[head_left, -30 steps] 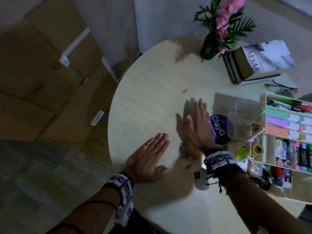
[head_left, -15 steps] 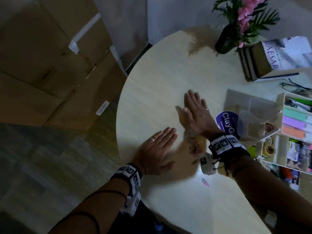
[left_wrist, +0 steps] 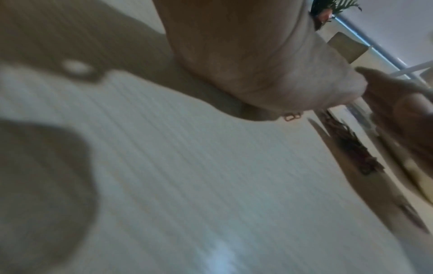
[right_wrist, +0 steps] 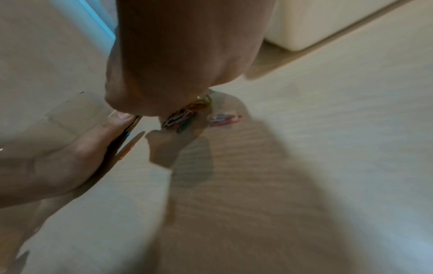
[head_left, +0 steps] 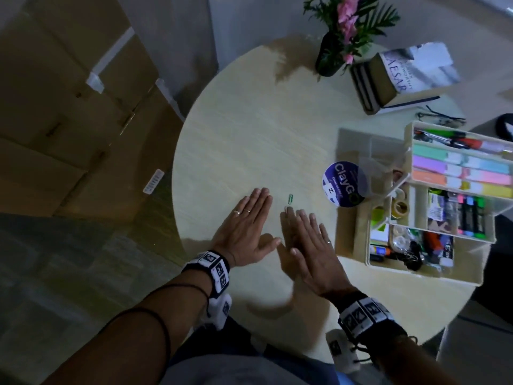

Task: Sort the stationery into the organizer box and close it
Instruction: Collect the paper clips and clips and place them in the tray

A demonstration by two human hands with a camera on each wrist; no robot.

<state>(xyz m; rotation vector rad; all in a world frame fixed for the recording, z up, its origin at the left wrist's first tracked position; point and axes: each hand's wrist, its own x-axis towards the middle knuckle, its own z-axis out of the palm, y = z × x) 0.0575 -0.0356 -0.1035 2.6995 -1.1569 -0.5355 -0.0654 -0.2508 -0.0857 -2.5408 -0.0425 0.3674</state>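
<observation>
Both my hands lie flat, fingers straight, on the round pale table [head_left: 249, 134], side by side. The left hand [head_left: 245, 223] and the right hand [head_left: 306, 237] almost touch at the thumbs. A heap of coloured paper clips [right_wrist: 181, 116] sits under the right palm, with a few more clips [right_wrist: 223, 118] just beside it. One green paper clip [head_left: 290, 198] lies beyond the right fingertips. Another clip [left_wrist: 291, 117] shows at the edge of the left palm. The cream organizer box [head_left: 361, 245] stands open to the right, holding markers, tape and binder clips.
A round purple ClayGo tub [head_left: 342, 184] stands against the box's left side under a clear lid [head_left: 374, 162]. A dark vase of flowers [head_left: 330, 56], stacked books [head_left: 388, 79] and glasses [head_left: 441, 118] are at the back. Cardboard boxes [head_left: 69, 120] stand on the floor to the left.
My right hand has slid back toward me across the table, flat, to lie beside the left hand. A green clip now shows beyond its fingertips. The left hand has barely moved.
</observation>
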